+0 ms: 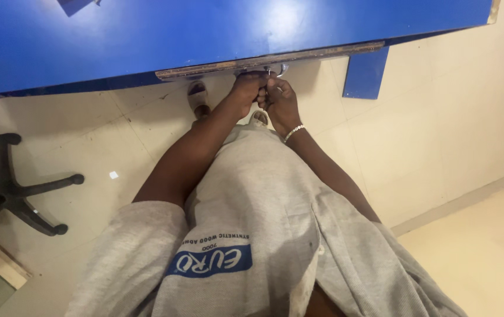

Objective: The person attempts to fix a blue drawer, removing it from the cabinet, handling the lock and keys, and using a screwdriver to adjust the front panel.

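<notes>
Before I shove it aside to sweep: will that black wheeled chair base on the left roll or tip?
The chair base will probably roll easily: its spokes end in casters on smooth tile floor. Tipping seems unlikely, since the legs splay wide and low.

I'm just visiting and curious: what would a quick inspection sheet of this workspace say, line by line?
Surface: blue tabletop, seen from above; a worn strip runs along its near edge.
Job's things: small metal fitting at the table edge, mostly hidden by the hands.
Clutter: a small white scrap on the floor.
Hands: left hand and right hand close together at the fitting, fingers curled; the exact grip cannot be told. A bracelet is on the right wrist.
Cables: nothing seen.
Surroundings: pale tiled floor, black chair base at left, blue table leg, a sandalled foot under the table.
</notes>
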